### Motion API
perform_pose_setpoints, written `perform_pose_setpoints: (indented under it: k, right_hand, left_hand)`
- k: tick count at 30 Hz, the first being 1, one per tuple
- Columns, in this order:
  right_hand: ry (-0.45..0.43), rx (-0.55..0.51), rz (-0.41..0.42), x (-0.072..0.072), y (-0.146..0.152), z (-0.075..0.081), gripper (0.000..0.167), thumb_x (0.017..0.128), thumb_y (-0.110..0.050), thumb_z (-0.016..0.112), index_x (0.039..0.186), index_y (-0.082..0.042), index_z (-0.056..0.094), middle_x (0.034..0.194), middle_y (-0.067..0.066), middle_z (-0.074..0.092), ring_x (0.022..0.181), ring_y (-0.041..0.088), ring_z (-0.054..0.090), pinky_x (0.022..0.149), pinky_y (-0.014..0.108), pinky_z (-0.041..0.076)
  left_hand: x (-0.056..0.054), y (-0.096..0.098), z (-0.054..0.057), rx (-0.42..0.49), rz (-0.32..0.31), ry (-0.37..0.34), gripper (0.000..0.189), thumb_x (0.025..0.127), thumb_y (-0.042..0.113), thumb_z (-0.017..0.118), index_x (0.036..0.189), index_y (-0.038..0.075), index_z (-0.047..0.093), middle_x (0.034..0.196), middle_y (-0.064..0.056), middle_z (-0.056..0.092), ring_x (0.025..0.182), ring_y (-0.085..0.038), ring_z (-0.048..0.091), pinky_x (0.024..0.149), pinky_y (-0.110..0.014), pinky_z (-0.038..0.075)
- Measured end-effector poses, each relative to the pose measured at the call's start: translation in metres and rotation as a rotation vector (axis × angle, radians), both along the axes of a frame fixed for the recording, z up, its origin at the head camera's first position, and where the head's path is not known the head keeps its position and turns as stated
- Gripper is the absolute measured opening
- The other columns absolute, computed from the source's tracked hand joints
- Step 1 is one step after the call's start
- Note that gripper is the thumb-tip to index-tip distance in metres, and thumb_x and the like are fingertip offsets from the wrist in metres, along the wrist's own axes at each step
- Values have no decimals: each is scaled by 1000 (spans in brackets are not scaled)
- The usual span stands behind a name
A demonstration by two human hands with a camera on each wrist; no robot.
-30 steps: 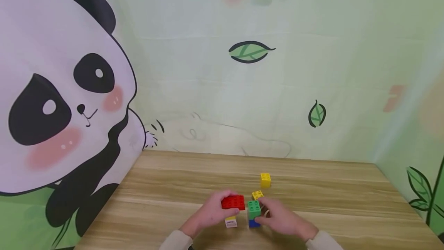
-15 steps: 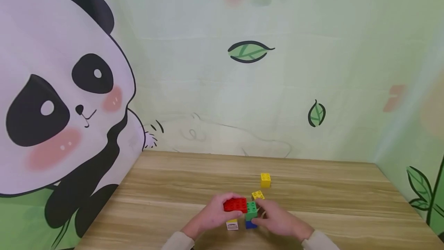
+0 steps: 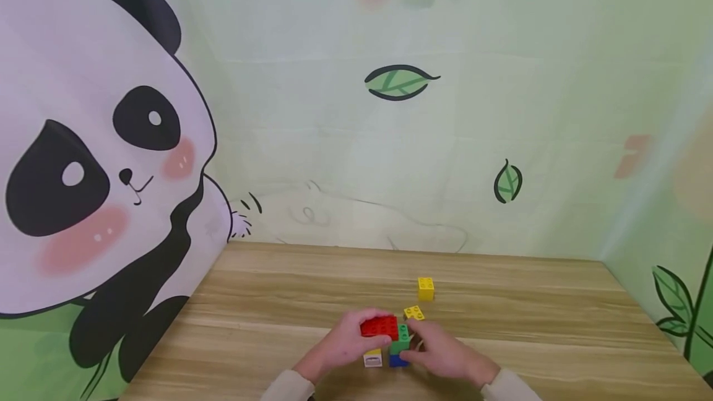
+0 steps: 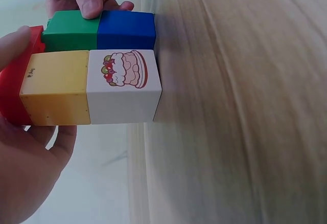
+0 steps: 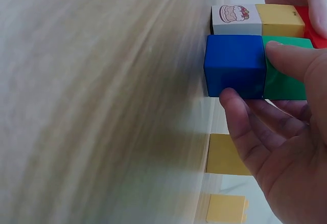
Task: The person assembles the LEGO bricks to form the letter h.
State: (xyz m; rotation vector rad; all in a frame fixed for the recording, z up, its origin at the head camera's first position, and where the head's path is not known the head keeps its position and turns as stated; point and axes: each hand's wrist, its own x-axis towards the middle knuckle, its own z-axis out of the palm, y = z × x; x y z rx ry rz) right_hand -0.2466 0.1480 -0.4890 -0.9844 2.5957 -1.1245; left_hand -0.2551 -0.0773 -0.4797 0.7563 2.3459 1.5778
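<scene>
My left hand [image 3: 351, 339] grips a red building brick [image 3: 380, 327], thumb on the near side and fingers behind it. Under its left part stands a yellow brick [image 4: 56, 88] on a white brick with a printed cake [image 4: 122, 86]. The red brick's right end reaches over the green brick [image 3: 403, 338], leaving some green studs showing. Below the green one is a blue brick [image 5: 235, 65], at the table. My right hand [image 3: 440, 351] holds this green-and-blue stack between thumb and fingers. In the left wrist view the two stacks stand side by side, nearly touching.
Just behind my right hand sits a yellow brick [image 3: 414, 312], partly hidden by the fingers. Farther back on the wooden table [image 3: 278, 289] is another yellow brick [image 3: 426, 288]. A cloth wall with a panda print rises behind the table.
The green-and-blue stack has slid left with my right hand, up to the yellow-and-white stack. My left hand and the red brick shifted slightly right, and the red now overlaps the green.
</scene>
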Motion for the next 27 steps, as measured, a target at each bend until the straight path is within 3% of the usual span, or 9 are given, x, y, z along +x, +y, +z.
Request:
perform_pose_setpoints:
  k: [7,19,27]
  right_hand:
    - [-52,2,-8,0,-1,2,25,90,-25,66,110,-15,55,93,-11,60,84,8,58,66,23,50]
    - [-54,-14,-8,2,-1,2,23,90,-24,66,108,-13,57,91,-9,59,82,10,57,64,23,50]
    - [-75,13,-17,1,0,2,24,91,-26,65,110,-15,57,92,-11,58,83,8,57,66,23,50]
  left_hand:
    - [-1,0,1,-13,-9,7,40,88,25,68,125,9,60,105,4,64,89,-11,60,76,-25,51]
    - [0,2,4,-42,-1,12,37,88,23,69,122,11,62,106,4,64,87,-10,59,74,-24,51]
    - [-1,5,6,-75,-25,69,39,87,25,69,121,7,63,105,4,65,88,-8,60,75,-24,51]
